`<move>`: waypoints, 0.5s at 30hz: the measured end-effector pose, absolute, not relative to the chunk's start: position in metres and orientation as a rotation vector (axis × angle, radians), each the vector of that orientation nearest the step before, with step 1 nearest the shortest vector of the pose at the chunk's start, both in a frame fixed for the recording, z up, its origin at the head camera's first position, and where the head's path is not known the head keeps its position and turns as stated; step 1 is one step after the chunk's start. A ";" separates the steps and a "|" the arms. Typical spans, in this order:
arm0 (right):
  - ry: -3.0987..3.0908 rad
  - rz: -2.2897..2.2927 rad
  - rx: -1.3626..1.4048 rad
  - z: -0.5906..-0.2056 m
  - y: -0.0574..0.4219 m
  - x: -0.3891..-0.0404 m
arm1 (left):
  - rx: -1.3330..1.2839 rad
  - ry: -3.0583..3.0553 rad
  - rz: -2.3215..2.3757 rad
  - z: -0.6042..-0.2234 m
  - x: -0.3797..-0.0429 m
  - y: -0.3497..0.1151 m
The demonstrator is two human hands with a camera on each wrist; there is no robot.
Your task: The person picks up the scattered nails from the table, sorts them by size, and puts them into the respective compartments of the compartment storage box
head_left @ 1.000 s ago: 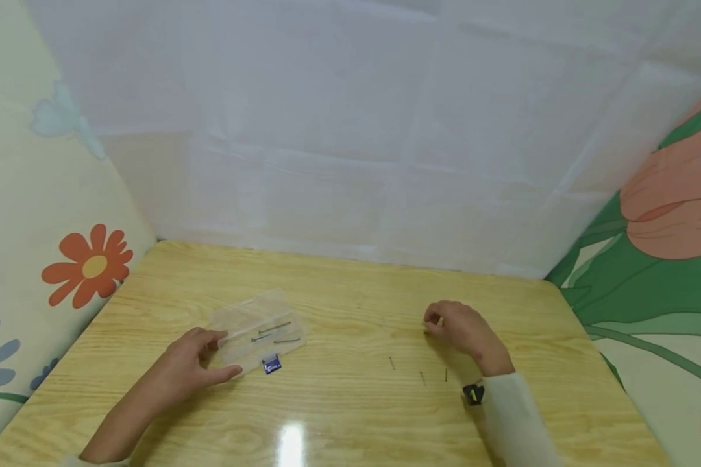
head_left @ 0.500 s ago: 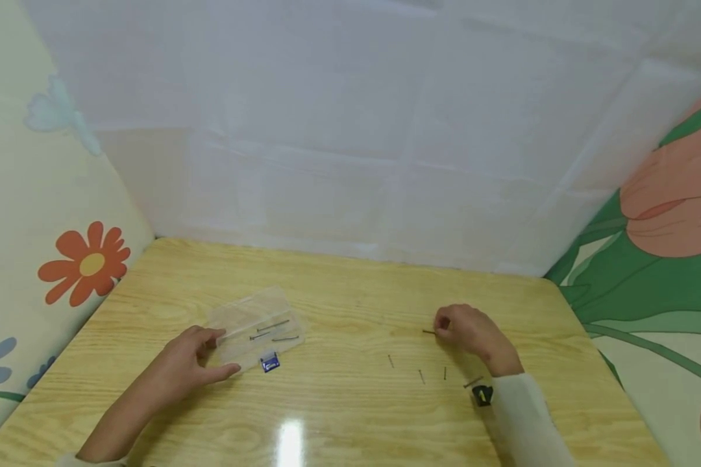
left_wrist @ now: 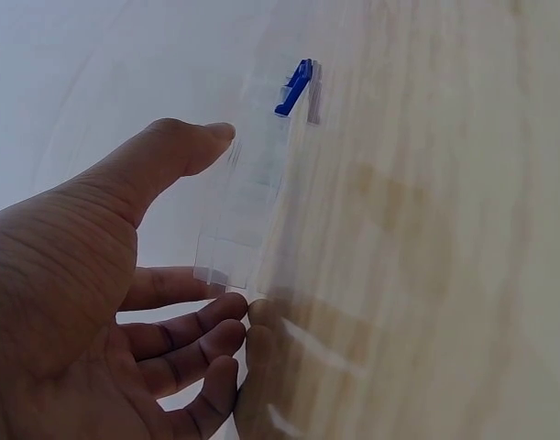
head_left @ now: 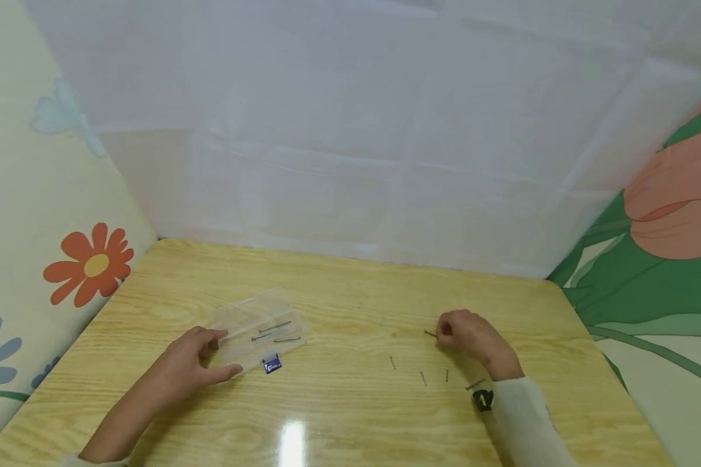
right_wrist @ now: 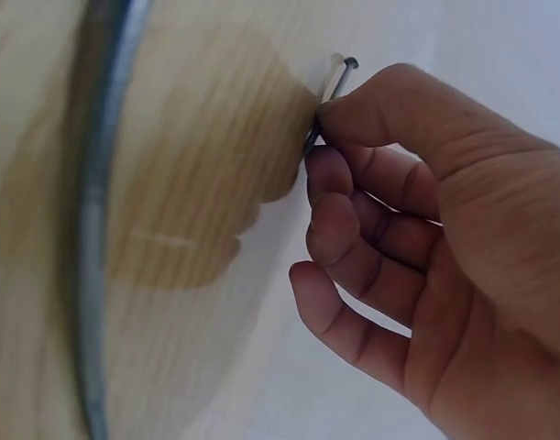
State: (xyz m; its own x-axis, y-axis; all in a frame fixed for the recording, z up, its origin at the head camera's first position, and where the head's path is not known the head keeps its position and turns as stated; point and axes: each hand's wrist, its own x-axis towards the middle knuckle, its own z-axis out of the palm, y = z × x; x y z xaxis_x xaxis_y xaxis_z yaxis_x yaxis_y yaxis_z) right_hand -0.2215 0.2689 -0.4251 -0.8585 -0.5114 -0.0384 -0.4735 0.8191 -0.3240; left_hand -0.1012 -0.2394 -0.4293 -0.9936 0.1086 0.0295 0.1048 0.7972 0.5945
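Observation:
A flat clear plastic box [head_left: 248,318] with a blue latch [left_wrist: 295,89] lies on the left of the table, with three nails [head_left: 275,327] on or in it. My left hand [head_left: 184,363] rests at its left end, thumb and index finger spread along the edge; firm contact cannot be made out. On the right, the thumb and index finger of my right hand [head_left: 470,334] pinch a nail [right_wrist: 337,87] at the tabletop. Its head sticks out past the fingertips; the rest is partly hidden by them.
Three small nails [head_left: 423,378] lie in front of my right hand. Another nail [head_left: 476,384] lies beside the black wrist camera [head_left: 483,400]; a nail [right_wrist: 98,220] looms large in the right wrist view. A white sheet [head_left: 339,130] stands behind the wooden table [head_left: 339,402].
My right hand has moved slightly right and toward me, and a nail now shows at its fingertips. The nail by the wrist camera has come into fuller view. My left hand stays put.

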 end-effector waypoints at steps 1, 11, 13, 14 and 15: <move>2.877 -0.467 -0.785 -0.425 0.269 -0.221 | 0.178 2.974 0.984 -0.429 -0.101 -0.239; 2.862 -0.460 -0.739 -0.424 0.267 -0.216 | 0.169 2.979 0.979 -0.429 -0.101 -0.239; 2.862 -0.457 -0.746 -0.425 0.267 -0.216 | 0.172 2.982 0.981 -0.429 -0.101 -0.239; 2.863 -0.458 -0.752 -0.426 0.267 -0.217 | 0.177 2.983 0.984 -0.429 -0.101 -0.239; 2.864 -0.461 -0.757 -0.426 0.267 -0.217 | 0.175 2.985 0.983 -0.430 -0.100 -0.239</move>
